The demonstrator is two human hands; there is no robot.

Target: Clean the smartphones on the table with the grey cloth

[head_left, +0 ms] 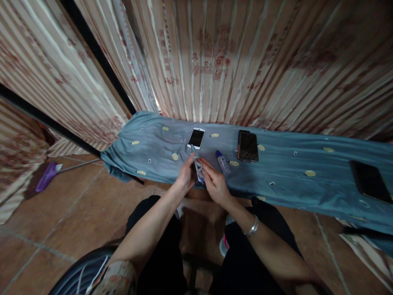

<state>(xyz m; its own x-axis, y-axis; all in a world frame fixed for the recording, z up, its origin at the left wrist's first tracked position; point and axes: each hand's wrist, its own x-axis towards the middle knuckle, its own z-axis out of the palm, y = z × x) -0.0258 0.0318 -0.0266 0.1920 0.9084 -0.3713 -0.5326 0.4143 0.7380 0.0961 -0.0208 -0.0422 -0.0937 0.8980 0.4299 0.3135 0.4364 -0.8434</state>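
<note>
My left hand (186, 177) is closed around one side of a slim, shiny-edged phone (199, 178), tilted above the bench's front edge. From the other side, my right hand (215, 182) closes on a grey cloth (194, 150) against the phone. The cloth's end sticks up past my fingertips, and much of the phone is hidden between my hands. Just beyond them lies a white phone (196, 138) with a dark screen. To the right of my right fingers, a small clear bottle with a blue cap (222, 162) lies on the bench cover.
A blue patterned sheet (285, 164) covers the long bench. Dark phones lie farther right: one (248, 146) over another dark object, and another (370, 180) near the right edge. Striped curtains (211, 61) hang behind. A purple broom (46, 176) lies on the tiled floor.
</note>
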